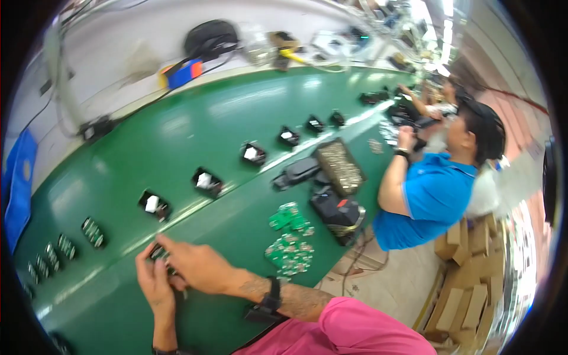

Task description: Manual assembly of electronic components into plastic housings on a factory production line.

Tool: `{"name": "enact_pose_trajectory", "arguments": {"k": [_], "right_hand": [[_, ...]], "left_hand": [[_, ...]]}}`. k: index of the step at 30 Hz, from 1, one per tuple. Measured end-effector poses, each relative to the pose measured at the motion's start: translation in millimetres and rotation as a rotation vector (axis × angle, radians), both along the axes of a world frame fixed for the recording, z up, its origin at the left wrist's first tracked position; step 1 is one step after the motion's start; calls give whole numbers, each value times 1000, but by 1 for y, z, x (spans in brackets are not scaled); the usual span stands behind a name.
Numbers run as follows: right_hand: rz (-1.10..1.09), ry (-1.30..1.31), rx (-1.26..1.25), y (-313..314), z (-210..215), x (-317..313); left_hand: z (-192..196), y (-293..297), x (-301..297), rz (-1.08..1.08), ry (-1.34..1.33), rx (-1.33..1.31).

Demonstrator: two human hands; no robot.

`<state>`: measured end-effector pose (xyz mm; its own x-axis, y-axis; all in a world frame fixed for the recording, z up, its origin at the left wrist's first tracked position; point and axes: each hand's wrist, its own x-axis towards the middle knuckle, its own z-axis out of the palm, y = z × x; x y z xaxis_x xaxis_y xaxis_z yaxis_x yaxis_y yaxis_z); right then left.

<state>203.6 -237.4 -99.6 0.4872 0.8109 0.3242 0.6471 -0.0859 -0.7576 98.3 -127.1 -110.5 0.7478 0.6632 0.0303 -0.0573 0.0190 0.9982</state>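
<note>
My left hand (155,284) is closed around a small dark piece (158,253) that looks like a circuit board assembly. Over it, the fingers of my right hand (204,269) press against the same piece from the right. Most of it is hidden by my fingers. Just beyond my hands sits an open black housing (163,211) with a white block inside. To the left lies a populated circuit board (93,232), with several similar ones further left. Beside my right forearm is a pile of bare green circuit boards (290,251).
Several black housings stand in a row along the green bench (236,106). A black bag (337,213) and a patterned box (340,165) lie to the right. A co-worker in a blue shirt (423,192) works further along. Cardboard boxes (467,307) rest on the floor.
</note>
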Motion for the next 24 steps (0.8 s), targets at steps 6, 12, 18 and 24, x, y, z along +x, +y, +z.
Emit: {"name": "enact_pose_trajectory", "arguments": {"k": [6, 12, 18, 24], "right_hand": [[-64, 210, 9, -11, 12, 10], [-7, 241, 13, -9, 11, 10], [-59, 129, 27, -7, 9, 9], [-43, 110, 89, -6, 5, 11]], "left_hand": [[21, -5, 13, -185, -22, -174], [15, -1, 8, -178, 4, -258], [8, -6, 10, -156, -47, -119], [3, -11, 13, -126, -61, -80]]}}
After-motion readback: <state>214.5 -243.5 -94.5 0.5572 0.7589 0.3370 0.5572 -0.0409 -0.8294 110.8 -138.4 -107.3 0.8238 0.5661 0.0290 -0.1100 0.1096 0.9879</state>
